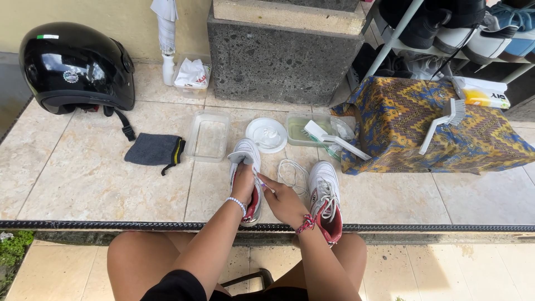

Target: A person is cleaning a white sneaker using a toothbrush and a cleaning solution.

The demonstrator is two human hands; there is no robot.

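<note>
Two white sneakers with red lining stand on the tiled step. My left hand rests on the left sneaker, holding it over its opening. My right hand sits just right of it and pinches the end of a white shoelace, which loops on the tiles between the two shoes. The right sneaker is still laced and stands untouched beside my right wrist.
A black helmet and a grey cloth lie to the left. Clear plastic tubs, a round lid and a brush in a tub sit behind the shoes. A patterned cloth-covered box with another brush stands right, below a shoe rack.
</note>
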